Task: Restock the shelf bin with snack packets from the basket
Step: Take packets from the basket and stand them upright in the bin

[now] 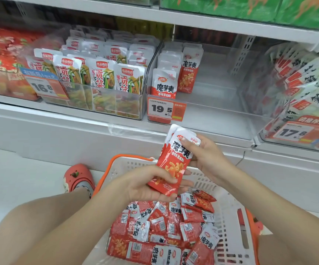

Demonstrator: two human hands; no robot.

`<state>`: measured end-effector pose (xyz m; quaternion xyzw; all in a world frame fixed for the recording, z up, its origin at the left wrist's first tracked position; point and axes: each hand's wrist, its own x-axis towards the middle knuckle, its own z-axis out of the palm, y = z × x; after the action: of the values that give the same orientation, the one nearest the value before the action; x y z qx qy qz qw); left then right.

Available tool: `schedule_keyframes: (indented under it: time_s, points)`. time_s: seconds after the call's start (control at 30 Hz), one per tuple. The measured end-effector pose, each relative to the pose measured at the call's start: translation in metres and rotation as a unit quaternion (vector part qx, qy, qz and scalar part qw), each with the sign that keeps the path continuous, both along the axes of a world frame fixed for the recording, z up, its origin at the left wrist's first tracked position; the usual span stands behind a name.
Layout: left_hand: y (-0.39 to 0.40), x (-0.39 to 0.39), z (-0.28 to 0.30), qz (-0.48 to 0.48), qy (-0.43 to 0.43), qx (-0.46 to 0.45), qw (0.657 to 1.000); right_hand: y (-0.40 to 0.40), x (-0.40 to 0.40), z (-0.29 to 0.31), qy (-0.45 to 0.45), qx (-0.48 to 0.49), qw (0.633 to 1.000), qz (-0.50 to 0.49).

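A small stack of red-and-white snack packets [175,159] is held upright above the basket. My left hand [151,186] grips the lower end with thumb on the front. My right hand [206,155] pinches the upper end, fingers over the white top. Below them the white basket [229,222] with orange handles holds several loose packets [166,224] of the same kind. On the shelf the clear bin [208,111] with the 19.5 price tag [165,109] holds two short rows of these packets [174,73] at its left side; the rest of it is bare.
A full bin of green-and-red packets [97,77] stands left of the target bin, with more red packs [0,50] further left. A bin of white packets [304,88] sits to the right. An upper shelf edge [193,20] overhangs. A foot in a red clog [78,178] rests left of the basket.
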<state>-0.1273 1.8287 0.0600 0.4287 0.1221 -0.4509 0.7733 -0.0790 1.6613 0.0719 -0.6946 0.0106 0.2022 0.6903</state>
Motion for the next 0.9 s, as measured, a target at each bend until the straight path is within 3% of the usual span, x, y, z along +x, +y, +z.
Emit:
schedule_keyframes:
  time_s: [0.27, 0.37, 0.63, 0.9]
  points:
    - [-0.006, -0.003, -0.001, 0.043, 0.053, -0.049, 0.996, 0.000, 0.005, 0.006, -0.067, -0.068, 0.995, -0.038]
    - [-0.013, -0.004, 0.001, 0.028, 0.043, -0.016, 0.999, 0.001, 0.006, 0.007, -0.068, -0.079, 0.993, -0.058]
    - [-0.011, 0.000, 0.006, 0.044, 0.020, 0.003, 0.999, -0.001, -0.001, 0.003, 0.046, 0.008, 0.999, -0.013]
    - [-0.017, 0.000, 0.011, 0.060, -0.014, -0.017, 0.998, -0.005, 0.003, 0.010, 0.000, 0.001, 1.000, -0.022]
